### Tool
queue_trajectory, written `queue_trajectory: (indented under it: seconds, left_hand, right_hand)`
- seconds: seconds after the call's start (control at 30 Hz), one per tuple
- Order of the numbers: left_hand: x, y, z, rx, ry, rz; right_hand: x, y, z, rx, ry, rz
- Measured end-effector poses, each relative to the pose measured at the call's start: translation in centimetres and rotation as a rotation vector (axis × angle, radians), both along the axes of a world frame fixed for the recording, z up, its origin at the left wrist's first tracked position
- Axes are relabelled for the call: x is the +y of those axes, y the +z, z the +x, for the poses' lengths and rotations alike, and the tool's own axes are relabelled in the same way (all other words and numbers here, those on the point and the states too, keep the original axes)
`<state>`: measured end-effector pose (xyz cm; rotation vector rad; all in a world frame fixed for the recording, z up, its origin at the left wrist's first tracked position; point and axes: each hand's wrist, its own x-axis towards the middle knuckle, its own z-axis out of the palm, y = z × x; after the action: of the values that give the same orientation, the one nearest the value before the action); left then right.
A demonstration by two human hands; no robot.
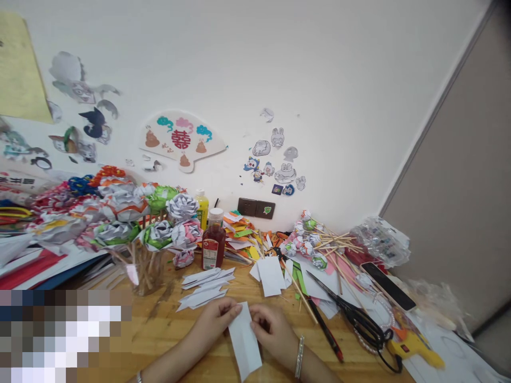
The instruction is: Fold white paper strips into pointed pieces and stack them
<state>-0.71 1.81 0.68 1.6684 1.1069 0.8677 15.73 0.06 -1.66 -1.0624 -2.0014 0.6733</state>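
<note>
A creased strip of white paper (pixel 244 343) stands between my hands, slanting down toward the table's near edge. My left hand (pixel 221 319) pinches its upper left edge between thumb and fingers. On the other edge, my right hand (pixel 272 329) grips the paper with curled fingers; a bracelet circles that wrist. Just beyond the left hand lies a stack of folded white paper strips (pixel 205 287). Behind the right hand are flat white paper pieces (pixel 271 276).
Paper flowers on sticks fill a clear cup (pixel 149 274) at left, beside a red-brown bottle (pixel 213 242). At right lie black scissors (pixel 355 316), a pen (pixel 327 330), a phone (pixel 388 286) and a yellow glue gun (pixel 417 348). A wall (pixel 339 106) rises behind the wooden table (pixel 159 330).
</note>
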Motion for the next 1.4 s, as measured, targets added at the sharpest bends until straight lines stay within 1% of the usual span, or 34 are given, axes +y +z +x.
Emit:
queue_trajectory:
  seconds: [0.23, 0.5, 0.7, 0.83, 0.93, 1.07, 1.17, 1.3, 1.4]
  left_hand:
    - [0.1, 0.1, -0.3, -0.062, -0.083, -0.06]
    - [0.3, 0.1, -0.5, -0.126, -0.109, -0.136]
    - [0.3, 0.3, -0.6, -0.087, -0.072, -0.053]
    - [0.2, 0.1, -0.4, -0.049, -0.069, -0.048]
    - [0.2, 0.1, -0.3, -0.053, -0.068, -0.086]
    - [0.4, -0.1, -0.5, -0.125, -0.103, -0.151]
    - [0.7, -0.5, -0.6, -0.132, -0.14, -0.153]
    - [0.7, -0.7, -0.6, -0.122, -0.166, -0.124]
    - [0.5, -0.7, -0.6, -0.112, -0.172, -0.139]
  right_hand:
    - [0.2, -0.3, 0.1, 0.034, -0.022, -0.012]
    - [0.4, -0.6, 0.1, 0.056, -0.017, -0.029]
    - [0.5, -0.7, 0.1, 0.081, -0.041, -0.028]
    - [0.5, -0.8, 0.2, 0.082, -0.052, -0.028]
    - [0.3, -0.6, 0.1, 0.045, -0.057, 0.025]
    - [0.0, 0.4, 0.1, -0.016, -0.012, 0.132]
    - [-0.2, 1.0, 0.1, -0.006, 0.019, 0.173]
    - [-0.1, 1.0, 0.2, -0.009, 0.047, 0.212]
    - [0.1, 0.7, 0.3, -0.048, 0.018, 0.216]
